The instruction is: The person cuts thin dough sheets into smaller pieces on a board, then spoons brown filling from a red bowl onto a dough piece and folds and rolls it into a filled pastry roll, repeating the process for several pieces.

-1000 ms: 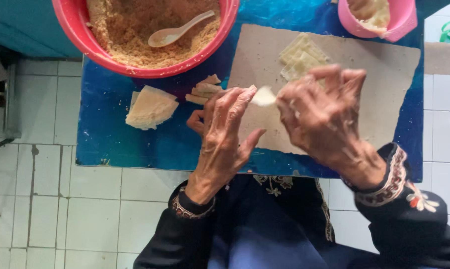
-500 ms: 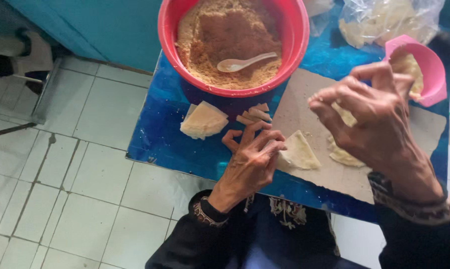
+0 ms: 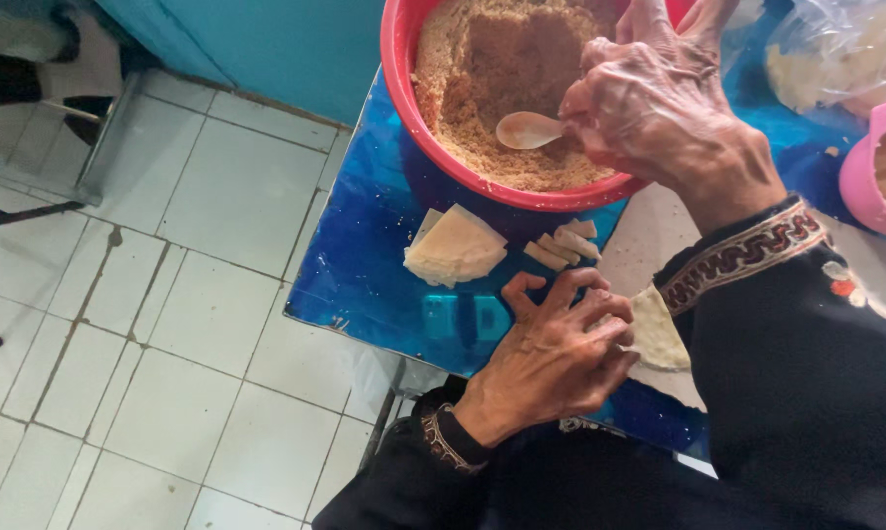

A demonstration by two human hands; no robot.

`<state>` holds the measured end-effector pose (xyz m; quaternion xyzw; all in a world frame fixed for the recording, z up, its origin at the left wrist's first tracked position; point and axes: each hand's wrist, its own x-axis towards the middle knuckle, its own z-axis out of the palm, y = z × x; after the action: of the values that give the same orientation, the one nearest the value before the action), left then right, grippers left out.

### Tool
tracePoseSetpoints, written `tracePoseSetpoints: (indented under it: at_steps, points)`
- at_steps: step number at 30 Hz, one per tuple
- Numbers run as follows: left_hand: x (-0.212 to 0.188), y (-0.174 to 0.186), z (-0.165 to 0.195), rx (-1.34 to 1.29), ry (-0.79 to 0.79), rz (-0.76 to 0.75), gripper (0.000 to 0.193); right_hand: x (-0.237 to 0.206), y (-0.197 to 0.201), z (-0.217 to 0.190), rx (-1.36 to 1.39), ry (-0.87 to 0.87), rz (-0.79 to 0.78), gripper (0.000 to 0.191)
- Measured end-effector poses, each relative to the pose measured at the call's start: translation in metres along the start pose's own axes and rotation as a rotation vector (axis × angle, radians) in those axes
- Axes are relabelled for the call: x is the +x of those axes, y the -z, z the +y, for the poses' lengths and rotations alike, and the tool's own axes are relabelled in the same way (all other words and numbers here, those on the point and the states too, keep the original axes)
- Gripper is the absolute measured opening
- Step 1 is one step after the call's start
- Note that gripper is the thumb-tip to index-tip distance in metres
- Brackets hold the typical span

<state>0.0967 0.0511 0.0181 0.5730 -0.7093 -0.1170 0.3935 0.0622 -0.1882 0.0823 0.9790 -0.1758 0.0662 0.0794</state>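
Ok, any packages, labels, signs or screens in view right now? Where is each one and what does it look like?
Clear plastic bag: top right, past the red bowl, crumpled and see-through, with pale contents that are too blurred to identify.
Blue table covering: faint printed shapes near its front edge, by the left hand; too blurred to make out.
No labels, signs or screens show otherwise.

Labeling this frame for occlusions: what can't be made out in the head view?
- Red bowl: far rim cut off by the top edge.
- Spoon: handle hidden under the right hand.
- Pink bowl: cut off by the right edge.
- Wrapper: partly covered by the left hand and sleeve.
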Motion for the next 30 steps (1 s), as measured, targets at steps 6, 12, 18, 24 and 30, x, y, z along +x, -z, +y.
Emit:
tracePoseSetpoints:
  at_steps: [6,12,18,24,30]
  points:
    - [0.001,-0.002,0.001,0.059,0.002,-0.011,0.013,-0.014,0.013,0.000,-0.204,0.028,0.123,0.016]
    - [0.001,0.003,0.002,0.075,0.004,-0.057,0.031,-0.006,0.004,-0.009,-0.271,0.023,0.205,0.018]
    - [0.000,0.005,0.000,0.096,0.003,-0.093,0.039,-0.004,-0.001,-0.015,-0.037,-0.050,0.165,0.023]
    - [0.001,0.000,0.002,0.081,0.050,-0.063,0.026,-0.018,0.022,-0.005,0.223,-0.183,0.220,0.019]
    - [0.002,0.000,0.003,0.125,0.066,0.012,0.031,-0.060,0.049,-0.001,0.512,-0.237,0.239,0.018]
